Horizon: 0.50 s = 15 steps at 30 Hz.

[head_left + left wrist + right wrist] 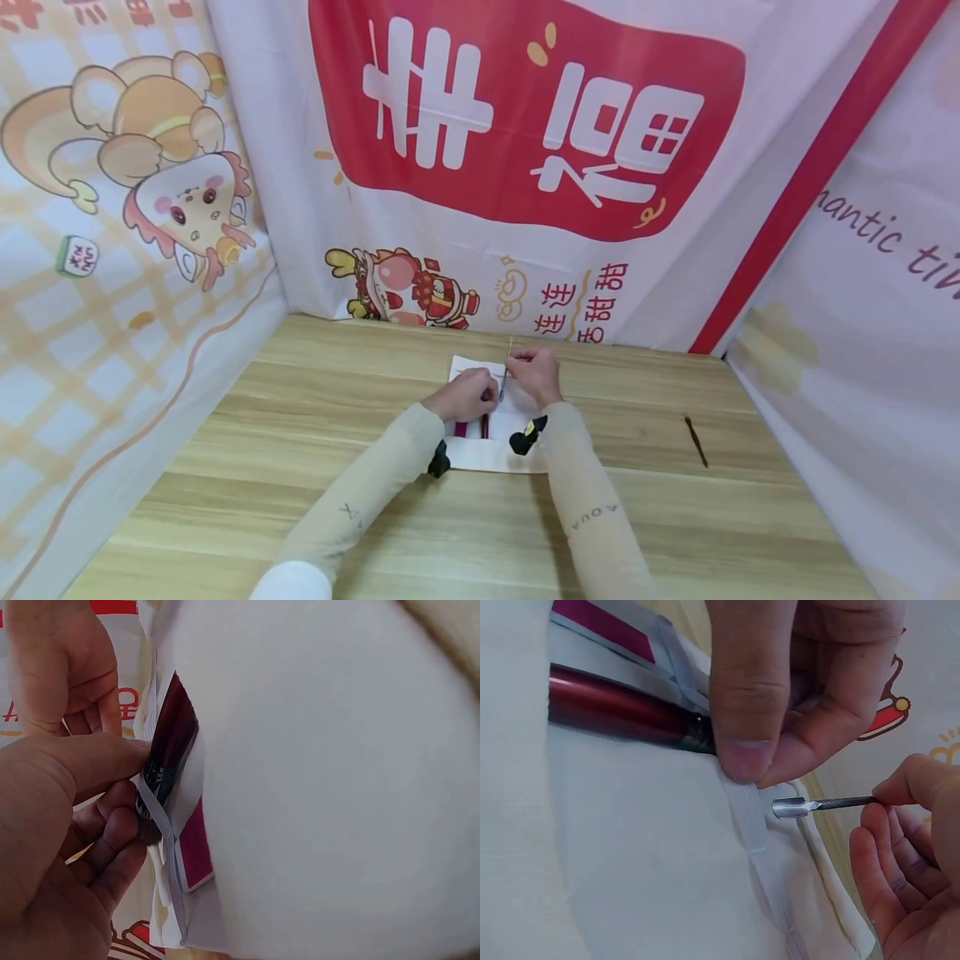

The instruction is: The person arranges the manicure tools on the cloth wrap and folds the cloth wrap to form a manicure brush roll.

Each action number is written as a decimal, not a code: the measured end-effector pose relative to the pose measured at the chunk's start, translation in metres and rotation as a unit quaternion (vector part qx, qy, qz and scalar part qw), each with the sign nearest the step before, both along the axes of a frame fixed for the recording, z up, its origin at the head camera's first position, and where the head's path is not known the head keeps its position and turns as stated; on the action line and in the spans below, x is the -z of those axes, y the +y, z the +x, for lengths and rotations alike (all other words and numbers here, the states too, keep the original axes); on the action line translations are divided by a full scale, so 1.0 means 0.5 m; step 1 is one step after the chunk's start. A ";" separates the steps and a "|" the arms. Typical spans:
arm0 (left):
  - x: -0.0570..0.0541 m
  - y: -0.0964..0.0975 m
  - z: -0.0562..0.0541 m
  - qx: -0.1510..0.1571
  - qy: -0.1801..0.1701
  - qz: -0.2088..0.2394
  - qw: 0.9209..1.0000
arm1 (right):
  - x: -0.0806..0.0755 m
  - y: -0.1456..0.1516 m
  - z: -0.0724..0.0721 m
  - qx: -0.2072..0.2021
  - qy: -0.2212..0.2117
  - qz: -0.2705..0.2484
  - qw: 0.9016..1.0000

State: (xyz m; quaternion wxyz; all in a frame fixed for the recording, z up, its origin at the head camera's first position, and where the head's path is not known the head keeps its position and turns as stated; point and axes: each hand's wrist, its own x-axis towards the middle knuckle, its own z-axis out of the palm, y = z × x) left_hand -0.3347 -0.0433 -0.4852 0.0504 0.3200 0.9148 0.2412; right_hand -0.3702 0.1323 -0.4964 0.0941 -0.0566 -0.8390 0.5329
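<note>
Metal tool (821, 804) is pinched in the right hand (536, 372), its scooped end held near the elastic band (751, 832) of the white case (487, 456). Band is pinched by the left hand (468, 394) beside a red-handled brush (615, 707), which is crossed by it. Dark stick (696, 442) is seen well apart, at right.

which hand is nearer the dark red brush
Left. The left hand pinches the dark red brush at the white band; the right hand, holding a metal tool, is farther off, apart from the brush.
</note>
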 end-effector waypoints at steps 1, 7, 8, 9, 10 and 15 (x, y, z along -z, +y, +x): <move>0.001 0.001 0.000 0.002 0.000 0.003 1.000 | 0.002 0.000 0.004 -0.003 -0.007 0.003 1.000; 0.009 0.003 -0.003 0.005 0.000 0.010 1.000 | 0.011 0.005 0.018 -0.022 -0.042 0.023 0.999; 0.010 0.003 -0.004 0.002 0.000 0.009 1.000 | 0.011 0.006 0.019 -0.028 -0.049 0.028 0.998; 0.011 0.003 -0.005 0.000 -0.002 0.011 1.000 | 0.012 0.007 0.020 -0.033 -0.057 0.034 0.997; 0.012 0.003 -0.006 -0.003 -0.003 0.010 1.000 | 0.012 0.007 0.021 -0.039 -0.066 0.040 0.996; 0.013 0.003 -0.008 -0.001 0.003 0.012 1.000 | 0.008 0.011 0.028 -0.064 -0.110 0.084 0.988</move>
